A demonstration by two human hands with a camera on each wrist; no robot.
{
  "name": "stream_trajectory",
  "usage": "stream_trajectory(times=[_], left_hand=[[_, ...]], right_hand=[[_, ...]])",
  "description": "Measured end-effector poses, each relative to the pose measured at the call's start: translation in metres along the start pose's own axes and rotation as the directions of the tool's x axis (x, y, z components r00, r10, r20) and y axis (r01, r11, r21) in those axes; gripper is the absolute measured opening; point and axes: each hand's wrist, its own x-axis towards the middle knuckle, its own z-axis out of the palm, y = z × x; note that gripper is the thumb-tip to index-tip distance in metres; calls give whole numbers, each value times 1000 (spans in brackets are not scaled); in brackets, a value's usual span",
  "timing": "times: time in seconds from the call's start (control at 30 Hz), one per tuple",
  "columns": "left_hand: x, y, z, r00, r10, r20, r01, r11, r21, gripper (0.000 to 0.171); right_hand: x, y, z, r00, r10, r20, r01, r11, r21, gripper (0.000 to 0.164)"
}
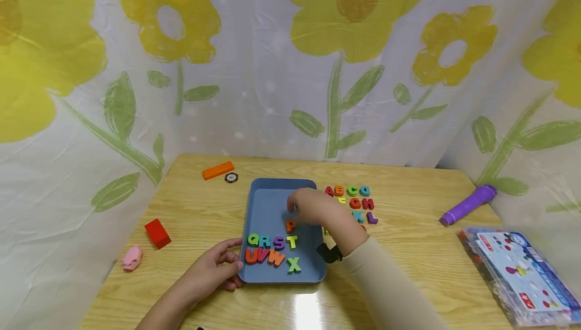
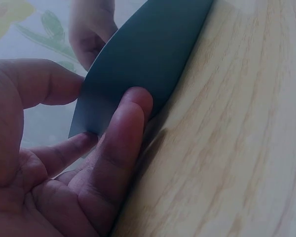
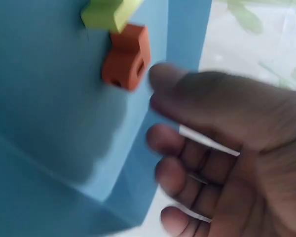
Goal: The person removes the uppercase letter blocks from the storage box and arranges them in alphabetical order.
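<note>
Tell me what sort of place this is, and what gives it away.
Probably a children's play or learning corner. Colourful letters lie in and beside a blue tray, a purple microphone rests nearby, and a flowered sheet hangs behind the table.

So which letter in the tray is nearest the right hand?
The orange P, just below the right hand in the head view; the other letters in the tray lie lower still.
</note>
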Motion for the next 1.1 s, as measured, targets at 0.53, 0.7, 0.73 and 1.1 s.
stream_trajectory(times=[0.53, 0.7, 0.73, 1.1], left_hand=[[1, -1, 1, 1000, 1, -8, -1, 1000, 4, 75], [4, -3, 0, 1000, 3, -2, -3, 1000, 11, 75], [4, -3, 0, 1000, 3, -2, -3, 1000, 11, 75], [1, 0, 0, 1000, 5, 0, -5, 1000, 7, 76]], right_hand=[[3, -8, 13, 1000, -7, 7, 8, 997, -75, 15], [3, -5, 13, 1000, -24, -17, 23, 997, -67, 11], [1, -4, 12, 999, -34, -30, 32, 998, -62, 9], [-68, 49, -22, 965, -16, -262, 38, 996, 79, 8]])
